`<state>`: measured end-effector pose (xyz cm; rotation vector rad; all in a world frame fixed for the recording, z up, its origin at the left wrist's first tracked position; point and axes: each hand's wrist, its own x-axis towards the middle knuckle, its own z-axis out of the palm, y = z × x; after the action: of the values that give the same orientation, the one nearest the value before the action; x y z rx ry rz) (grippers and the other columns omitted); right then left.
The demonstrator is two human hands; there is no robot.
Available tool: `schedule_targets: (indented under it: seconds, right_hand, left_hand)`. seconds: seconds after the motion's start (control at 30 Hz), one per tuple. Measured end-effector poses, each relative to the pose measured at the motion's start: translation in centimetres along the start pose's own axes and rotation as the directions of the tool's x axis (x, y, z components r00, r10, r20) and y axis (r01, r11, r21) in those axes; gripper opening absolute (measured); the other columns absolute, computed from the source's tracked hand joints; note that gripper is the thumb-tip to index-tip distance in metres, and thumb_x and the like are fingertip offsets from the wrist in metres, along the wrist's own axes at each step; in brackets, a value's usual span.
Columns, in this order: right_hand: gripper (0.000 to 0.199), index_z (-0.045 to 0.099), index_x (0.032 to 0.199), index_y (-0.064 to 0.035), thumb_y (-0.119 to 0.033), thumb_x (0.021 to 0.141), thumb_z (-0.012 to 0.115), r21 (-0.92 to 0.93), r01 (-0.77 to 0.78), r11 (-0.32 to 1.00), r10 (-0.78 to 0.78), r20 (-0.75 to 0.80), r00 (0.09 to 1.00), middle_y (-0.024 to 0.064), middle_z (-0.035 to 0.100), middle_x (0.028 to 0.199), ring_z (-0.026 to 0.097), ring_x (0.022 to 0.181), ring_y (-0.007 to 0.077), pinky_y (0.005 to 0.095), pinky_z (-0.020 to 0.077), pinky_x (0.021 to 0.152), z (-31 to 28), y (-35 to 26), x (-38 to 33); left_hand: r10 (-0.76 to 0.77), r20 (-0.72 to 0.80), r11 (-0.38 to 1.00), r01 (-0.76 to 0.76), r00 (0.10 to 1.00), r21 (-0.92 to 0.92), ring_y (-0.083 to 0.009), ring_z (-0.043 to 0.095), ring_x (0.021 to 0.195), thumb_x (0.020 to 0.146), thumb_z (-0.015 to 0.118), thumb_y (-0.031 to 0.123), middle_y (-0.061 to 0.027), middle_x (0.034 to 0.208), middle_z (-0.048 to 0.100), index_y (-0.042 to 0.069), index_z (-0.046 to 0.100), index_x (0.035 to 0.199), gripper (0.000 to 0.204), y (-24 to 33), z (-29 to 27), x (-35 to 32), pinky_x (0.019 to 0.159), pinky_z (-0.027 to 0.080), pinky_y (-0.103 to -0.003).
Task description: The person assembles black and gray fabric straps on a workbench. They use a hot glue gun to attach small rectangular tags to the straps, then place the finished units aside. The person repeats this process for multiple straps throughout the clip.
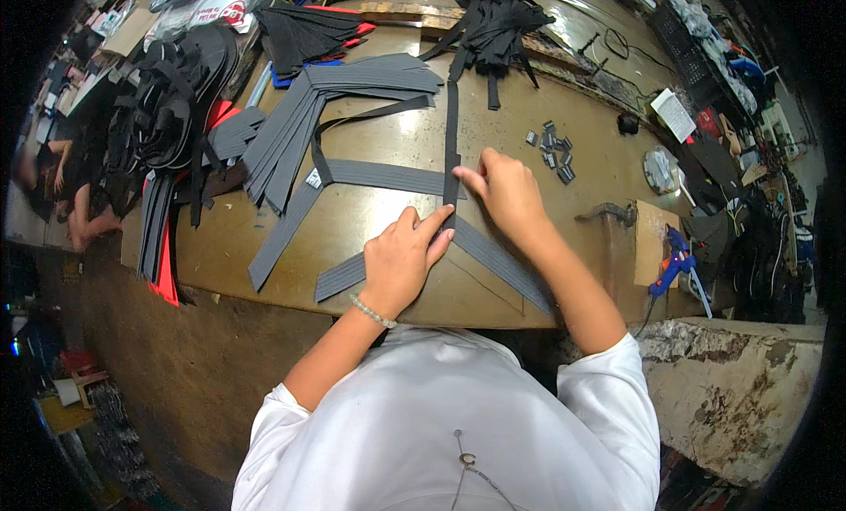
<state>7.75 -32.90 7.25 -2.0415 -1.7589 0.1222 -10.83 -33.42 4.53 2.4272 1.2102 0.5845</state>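
Note:
A long black strap runs away from me, crossing a grey ribbed V-shaped piece on the table. My left hand is closed at the strap's near end, with index fingertip and thumb against it. Just beyond, my right hand has its fingers curled and its thumb at the strap's right edge. Left of them lies another grey V-shaped piece, with a thin black strap and a small white label at its bend. My palms hide part of the near grey piece.
Stacked grey strips lie farther left, with bundled black straps at the back. Several small dark pieces are scattered to the right. A blue glue gun rests by cardboard at the table's right edge. Another person is far left.

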Motion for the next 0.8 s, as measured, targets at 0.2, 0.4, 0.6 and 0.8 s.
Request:
schedule_targets:
  seconds: [0.2, 0.4, 0.6, 0.8]
  right_hand:
    - [0.034, 0.06, 0.111, 0.0056, 0.01, 0.078, 0.055, 0.363, 0.248, 0.898, -0.241, -0.066, 0.968, 0.0203, 0.059, 0.114, 0.057, 0.102, 0.0376, 0.0428, 0.048, 0.091, 1.4, -1.6, -8.9]
    - [0.044, 0.058, 0.118, 0.0079, 0.01, 0.075, 0.053, 0.231, 0.258, 0.938, -0.262, -0.017, 0.965, 0.0177, 0.056, 0.123, 0.055, 0.103, 0.0334, 0.0393, 0.048, 0.092, 2.9, -1.5, -10.3]
    - [0.039, 0.057, 0.121, 0.0052, 0.005, 0.082, 0.055, -0.014, 0.321, 0.947, -0.319, 0.093, 0.943, 0.017, 0.056, 0.126, 0.056, 0.103, 0.0299, 0.0349, 0.051, 0.087, 1.5, -3.0, -9.2]
    - [0.043, 0.055, 0.124, 0.0032, -0.018, 0.088, 0.063, -0.101, -0.312, 0.945, 0.248, -0.4, 0.882, 0.0229, 0.054, 0.129, 0.048, 0.119, 0.0389, 0.0466, 0.0365, 0.102, -2.9, 6.3, -11.9]
  left_hand:
    - [-0.072, -0.08, 0.956, 0.046, 0.994, -0.288, -0.0245, 0.059, 0.063, 0.089, 0.065, 0.029, -0.0058, 0.074, 0.055, 0.021, 0.07, 0.11, 0.023, -0.7, 0.0, 0.2, 0.056, 0.047, -0.037]
    - [-0.096, -0.03, 0.956, 0.084, 0.995, -0.28, -0.0249, 0.059, 0.063, 0.088, 0.066, 0.023, -0.0059, 0.074, 0.056, 0.018, 0.074, 0.1, 0.015, -1.0, -0.2, 0.0, 0.056, 0.047, -0.037]
    - [-0.076, -0.05, 0.968, 0.061, 0.996, -0.243, -0.0264, 0.06, 0.066, 0.088, 0.065, 0.022, -0.0074, 0.075, 0.056, 0.017, 0.073, 0.101, 0.016, -0.9, -0.2, -0.1, 0.058, 0.048, -0.038]
    - [0.011, -0.177, 0.948, -0.067, 0.984, -0.311, -0.0274, 0.06, 0.066, 0.085, 0.068, 0.013, -0.0093, 0.076, 0.056, 0.01, 0.071, 0.099, 0.015, -1.0, -1.5, -0.9, 0.06, 0.049, -0.039]
